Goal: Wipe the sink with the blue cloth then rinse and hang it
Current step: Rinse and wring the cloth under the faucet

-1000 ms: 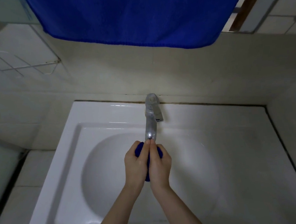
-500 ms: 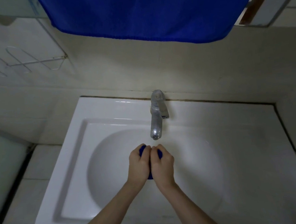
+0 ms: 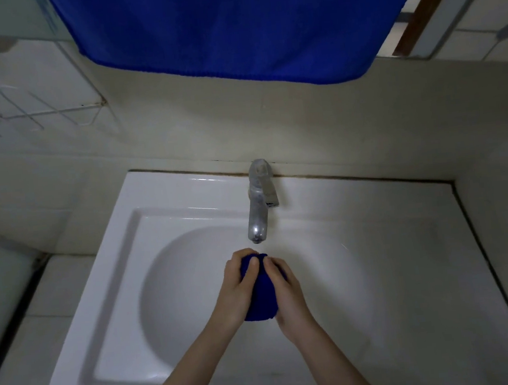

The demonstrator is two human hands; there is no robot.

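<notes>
We had the blue cloth (image 3: pixel 260 298) bunched into a tight wad between both hands, over the bowl of the sink (image 3: pixel 175 293) and just below the mouth of the tap (image 3: pixel 259 210), not touching it. Our left hand (image 3: pixel 235 288) was curled round the wad's left side, with the thumb and fingertips pressed into its top. Our right hand (image 3: pixel 288 286) was wrapped round the other side in the same way, so only the middle and lower end of the wad showed between them. We could not tell whether water was running from the tap; no stream showed.

We judged the cloth soft and limp, with no stiffness of its own. If wet, it would be heavier than it looked and likely to drip. It could take a hard squeeze or twist without harm. Balled up, it was easy to grip anywhere. For hanging, we reckoned it would need shaking open and taking by two corners or along one edge, or it would sag into a lump. A large blue towel (image 3: pixel 230 27) hung on the wall above the tap, and a wire rack (image 3: pixel 49 111) was fixed to the tiles on the left.
</notes>
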